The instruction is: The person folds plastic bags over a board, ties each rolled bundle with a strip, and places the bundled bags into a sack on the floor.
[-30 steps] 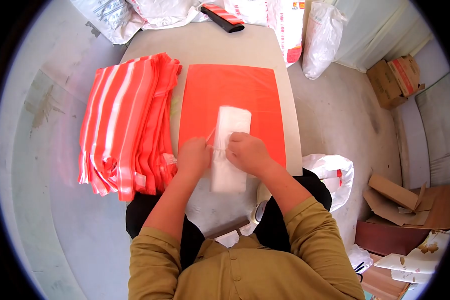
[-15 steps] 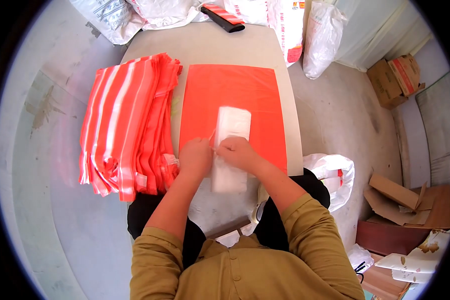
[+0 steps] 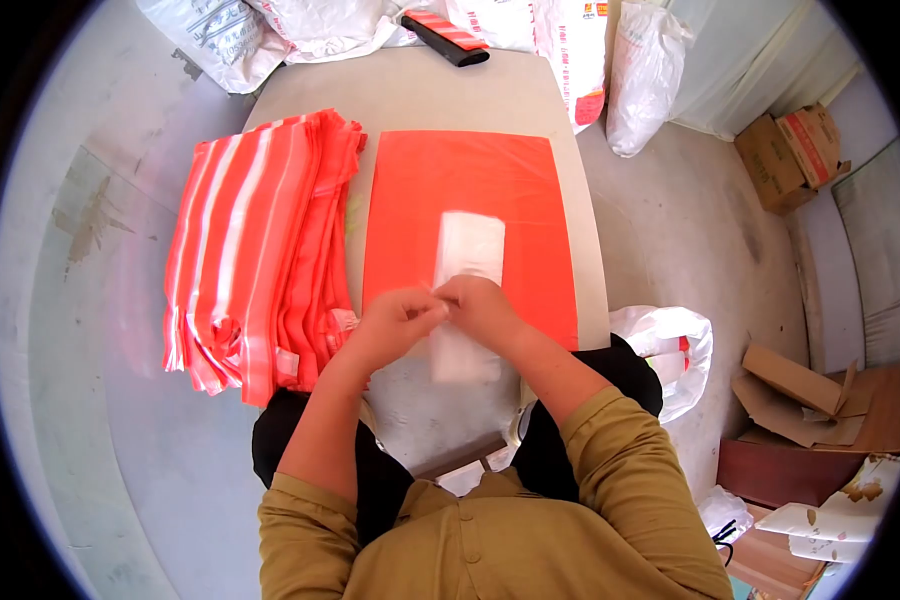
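A long white bundle [image 3: 473, 246] that looks like folded thin plastic lies lengthwise over the near part of a flat red plastic sheet [image 3: 450, 180]. Its near end reaches past the table edge and is blurred. My left hand [image 3: 400, 322] and my right hand [image 3: 478, 306] meet above the bundle's middle, fingertips pinched close together. Between them is something thin and pale, apparently a strip at the bundle's waist; my fingers mostly cover it. To the left, a thick stack of red-and-white striped plastic bags [image 3: 245, 240] hangs over the table's near edge.
The beige table [image 3: 370, 85] runs away from my knees. White sacks [image 3: 320, 25] and a dark roll with red stripes [image 3: 448, 38] are at its far end. An open white bag [image 3: 695, 370] stands right of my knee. Cardboard boxes [image 3: 785, 160] sit farther right.
My left hand has turned and moved slightly right, so its fingertips now meet those of my right hand. The bundle stays nearly in place, and the thin strip that stuck up earlier no longer shows clearly.
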Demonstrator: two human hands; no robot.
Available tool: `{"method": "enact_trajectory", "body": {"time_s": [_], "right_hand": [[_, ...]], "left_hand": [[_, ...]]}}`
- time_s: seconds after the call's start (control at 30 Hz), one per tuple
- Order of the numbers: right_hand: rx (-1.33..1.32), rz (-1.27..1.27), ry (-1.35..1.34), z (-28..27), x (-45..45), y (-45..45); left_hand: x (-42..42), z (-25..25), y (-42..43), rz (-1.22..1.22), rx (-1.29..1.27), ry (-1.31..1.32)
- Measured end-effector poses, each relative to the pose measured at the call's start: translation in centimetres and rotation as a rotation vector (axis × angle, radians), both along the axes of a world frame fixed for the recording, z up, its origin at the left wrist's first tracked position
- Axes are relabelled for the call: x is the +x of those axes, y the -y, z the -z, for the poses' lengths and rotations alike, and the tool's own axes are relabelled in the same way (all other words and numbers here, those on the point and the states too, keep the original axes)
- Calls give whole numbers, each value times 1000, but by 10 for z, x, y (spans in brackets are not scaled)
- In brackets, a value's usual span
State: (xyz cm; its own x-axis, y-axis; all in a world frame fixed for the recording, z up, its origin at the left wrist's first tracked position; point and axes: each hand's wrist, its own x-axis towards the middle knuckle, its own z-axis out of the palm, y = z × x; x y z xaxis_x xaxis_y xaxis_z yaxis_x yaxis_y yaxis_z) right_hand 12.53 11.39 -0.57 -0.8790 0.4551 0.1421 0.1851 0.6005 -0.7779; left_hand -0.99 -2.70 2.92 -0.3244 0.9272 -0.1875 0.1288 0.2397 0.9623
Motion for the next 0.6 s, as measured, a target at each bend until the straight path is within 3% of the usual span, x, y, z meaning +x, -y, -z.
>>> {"method": "enact_trajectory", "body": {"time_s": [0.07, 0.17, 0.27, 0.37, 0.47, 0.6], "right_hand": [[-44, 33, 31, 0, 1, 2], [-147, 8, -11, -6, 0, 3], [-97, -39, -103, 6, 1, -3], [-242, 8, -48, 6, 2, -4], [-427, 102, -70, 1, 2, 0], [-180, 50, 19, -16, 6, 0]], "left_hand": [[-1, -7, -5, -99, 59, 179], [-7, 25, -16, -245, 134, 63], [4, 40, -25, -193, 56, -82], [4, 38, -25, -119, 18, -274], [7, 33, -28, -225, -77, -136], [6, 33, -31, -217, -97, -217]]}}
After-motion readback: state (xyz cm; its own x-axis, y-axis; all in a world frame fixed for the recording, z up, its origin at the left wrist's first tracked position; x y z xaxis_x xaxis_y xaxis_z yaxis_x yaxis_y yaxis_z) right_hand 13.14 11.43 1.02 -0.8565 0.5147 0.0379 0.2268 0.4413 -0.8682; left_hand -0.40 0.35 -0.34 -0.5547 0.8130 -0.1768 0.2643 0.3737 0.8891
